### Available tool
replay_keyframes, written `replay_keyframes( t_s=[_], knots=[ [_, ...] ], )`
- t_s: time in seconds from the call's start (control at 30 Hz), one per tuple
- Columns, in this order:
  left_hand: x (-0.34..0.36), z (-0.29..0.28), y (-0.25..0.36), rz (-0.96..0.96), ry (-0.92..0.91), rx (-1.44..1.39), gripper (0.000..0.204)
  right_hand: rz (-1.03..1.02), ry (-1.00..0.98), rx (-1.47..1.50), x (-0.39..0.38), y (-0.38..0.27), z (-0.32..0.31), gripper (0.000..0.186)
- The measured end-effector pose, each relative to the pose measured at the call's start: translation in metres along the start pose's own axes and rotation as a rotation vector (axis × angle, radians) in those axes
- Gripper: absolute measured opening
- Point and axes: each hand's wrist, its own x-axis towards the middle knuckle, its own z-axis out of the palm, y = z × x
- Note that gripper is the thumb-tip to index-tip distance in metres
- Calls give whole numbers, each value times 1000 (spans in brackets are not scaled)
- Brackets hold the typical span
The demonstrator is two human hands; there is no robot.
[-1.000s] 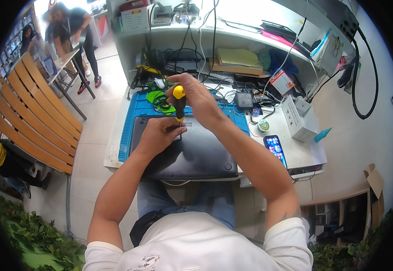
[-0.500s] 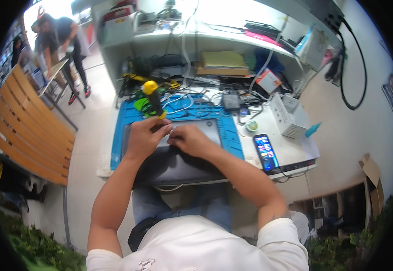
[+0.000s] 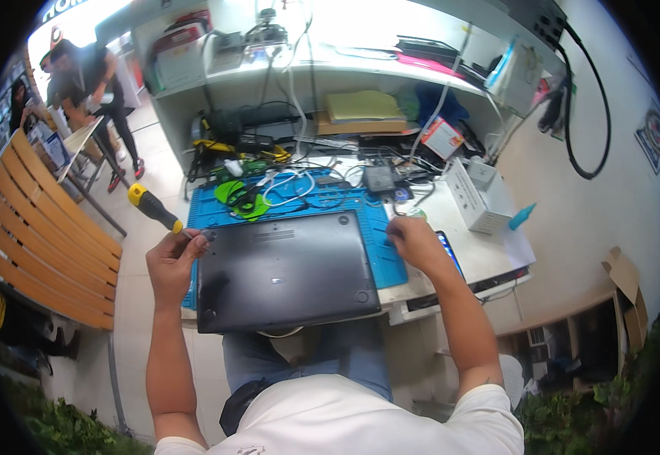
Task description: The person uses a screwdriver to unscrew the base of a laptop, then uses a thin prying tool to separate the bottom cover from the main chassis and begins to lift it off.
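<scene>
My left hand [image 3: 171,264] grips a yellow-and-black screwdriver [image 3: 152,205] by its lower end at the upper left corner of a dark, closed laptop [image 3: 288,279], which lies underside up on a blue work mat [image 3: 390,265]. The screwdriver leans up and to the left. My right hand [image 3: 419,246] is at the mat's right side, beside the laptop, with fingertips drawn together; what they hold, if anything, is too small to make out. A phone [image 3: 448,249] is partly hidden behind that hand. A green-and-black coiled item [image 3: 237,199] sits behind the laptop.
Cables, a black adapter [image 3: 379,180], a white box [image 3: 472,195] and a teal bottle [image 3: 522,216] crowd the desk. Shelves [image 3: 330,64] with folders rise behind. A slatted wooden chair [image 3: 49,235] stands left, with several people [image 3: 79,83] beyond it.
The screwdriver has gone from the laptop's middle to its upper left corner in my left hand. My right hand has left the screwdriver and moved right onto the mat's edge.
</scene>
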Motion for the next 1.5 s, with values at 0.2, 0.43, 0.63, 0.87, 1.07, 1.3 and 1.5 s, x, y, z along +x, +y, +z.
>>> replay_keyframes(
  t_s=[0.2,0.43,0.63,0.87,1.07,1.3,1.5],
  knots=[
    [-8,-11,5,-26,55,30,16,-93,-3,-27,-1,-1,3,13],
    [7,-34,-1,17,191,36,18,-123,10,-23,19,-55,7,17],
    [27,-34,-21,12,201,17,24,-242,-110,-119,25,-84,35,49],
    [52,-26,-61,-76,95,66,26,-205,-53,-275,28,-82,70,73],
    [39,-34,-50,-129,47,127,23,-204,7,-308,28,-84,70,72],
    [-27,-50,-25,-129,34,17,21,-254,29,-363,33,-85,70,68],
    [-44,-49,-26,-111,4,35,17,-183,-92,-371,45,-95,60,67]
  ],
)
